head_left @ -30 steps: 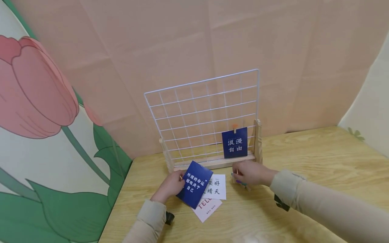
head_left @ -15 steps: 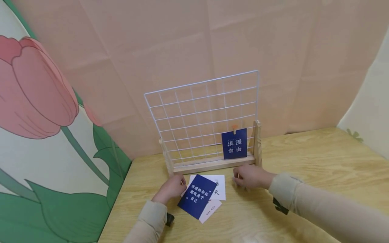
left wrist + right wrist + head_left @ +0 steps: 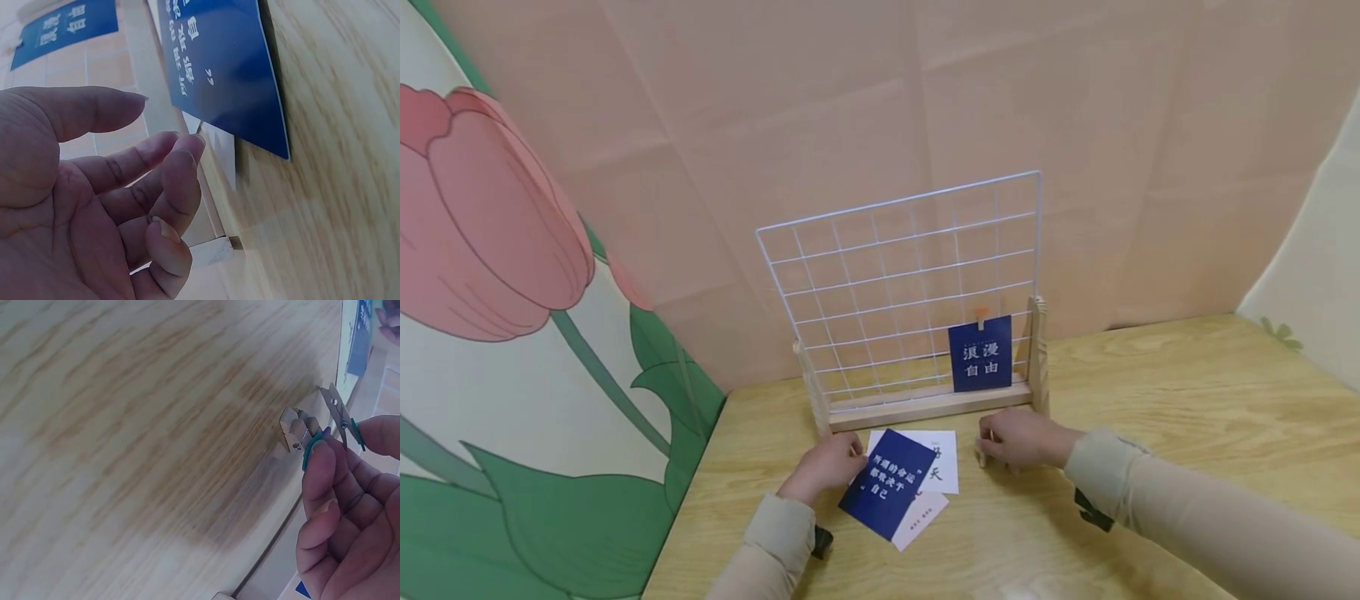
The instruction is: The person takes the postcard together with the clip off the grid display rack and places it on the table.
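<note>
My left hand (image 3: 827, 462) is beside the left edge of a blue card (image 3: 889, 483) with white lettering. In the left wrist view its thumb and loosely bent fingers stand apart, with nothing between them. The blue card lies over a white card (image 3: 946, 458) and a pale pink card (image 3: 921, 521). In front of the stand's right end, my right hand (image 3: 1022, 437) grips several small wooden clothespins. The right wrist view shows one clothespin (image 3: 339, 412) by the thumb and others (image 3: 299, 430) bunched at the fingers, with teal ornaments on them.
Behind the cards stands a white wire grid (image 3: 898, 201) in a wooden base (image 3: 895, 412). Another blue card (image 3: 981, 358) hangs low on its right side from an orange-topped clothespin (image 3: 981, 318). The wooden table (image 3: 1187, 400) meets a pink cloth backdrop (image 3: 850, 100).
My left hand has let go of the blue card, which now lies lower and further right over the others. In my right hand, a clothespin now points down from the fingertips.
</note>
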### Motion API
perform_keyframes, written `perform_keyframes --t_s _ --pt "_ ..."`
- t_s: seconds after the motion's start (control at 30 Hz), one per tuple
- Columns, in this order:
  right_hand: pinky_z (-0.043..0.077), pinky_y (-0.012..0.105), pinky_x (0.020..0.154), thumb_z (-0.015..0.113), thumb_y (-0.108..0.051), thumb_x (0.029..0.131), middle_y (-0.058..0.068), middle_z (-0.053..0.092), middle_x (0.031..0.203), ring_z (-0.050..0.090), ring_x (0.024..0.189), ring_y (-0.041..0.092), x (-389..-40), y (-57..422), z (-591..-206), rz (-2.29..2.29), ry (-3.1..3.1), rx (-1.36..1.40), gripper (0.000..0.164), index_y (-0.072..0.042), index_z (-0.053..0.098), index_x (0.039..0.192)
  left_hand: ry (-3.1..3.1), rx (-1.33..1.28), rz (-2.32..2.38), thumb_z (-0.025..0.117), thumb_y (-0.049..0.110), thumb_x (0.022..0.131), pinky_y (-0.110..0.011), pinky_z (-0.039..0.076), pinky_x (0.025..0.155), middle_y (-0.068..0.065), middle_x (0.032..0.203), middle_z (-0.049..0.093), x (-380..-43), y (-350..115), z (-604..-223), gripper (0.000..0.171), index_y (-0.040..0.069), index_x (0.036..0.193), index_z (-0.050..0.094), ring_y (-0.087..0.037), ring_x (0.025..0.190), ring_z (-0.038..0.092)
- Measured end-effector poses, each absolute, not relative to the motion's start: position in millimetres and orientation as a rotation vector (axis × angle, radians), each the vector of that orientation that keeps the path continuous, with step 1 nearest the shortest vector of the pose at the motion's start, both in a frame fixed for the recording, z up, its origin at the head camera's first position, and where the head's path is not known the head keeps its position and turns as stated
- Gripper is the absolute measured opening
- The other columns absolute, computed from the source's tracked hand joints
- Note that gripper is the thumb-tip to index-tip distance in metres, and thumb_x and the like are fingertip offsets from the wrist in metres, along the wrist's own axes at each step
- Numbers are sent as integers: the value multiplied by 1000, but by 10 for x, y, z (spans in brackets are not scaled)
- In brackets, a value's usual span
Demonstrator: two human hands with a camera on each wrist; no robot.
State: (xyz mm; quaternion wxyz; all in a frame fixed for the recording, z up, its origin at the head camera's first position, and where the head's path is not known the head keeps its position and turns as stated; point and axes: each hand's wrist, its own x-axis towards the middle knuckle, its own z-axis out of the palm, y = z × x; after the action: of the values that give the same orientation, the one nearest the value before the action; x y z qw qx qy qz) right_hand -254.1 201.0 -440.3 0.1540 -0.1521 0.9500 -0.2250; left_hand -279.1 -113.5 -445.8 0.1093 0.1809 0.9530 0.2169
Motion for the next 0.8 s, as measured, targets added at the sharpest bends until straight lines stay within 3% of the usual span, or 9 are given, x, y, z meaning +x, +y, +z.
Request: perform_keyframes --t_s 0.47,0.8 --pt "44 29 50 60 -18 95 -4 55 59 54 47 11 -2508 2086 -4381 -699 2755 -497 9 -15 59 87 2800 557 647 63 20 88 -35 45 61 -1 80 60 -2776 -1093 -4451 12 9 86 61 -17 68 53" --pt "42 28 52 59 -21 96 -5 53 67 48 57 10 -2586 2207 -4291 -647 2823 -568 10 -11 61 97 2824 549 678 62 22 89 -32 42 54 2 72 56 -2751 -962 -4380 13 9 90 63 -15 61 51"
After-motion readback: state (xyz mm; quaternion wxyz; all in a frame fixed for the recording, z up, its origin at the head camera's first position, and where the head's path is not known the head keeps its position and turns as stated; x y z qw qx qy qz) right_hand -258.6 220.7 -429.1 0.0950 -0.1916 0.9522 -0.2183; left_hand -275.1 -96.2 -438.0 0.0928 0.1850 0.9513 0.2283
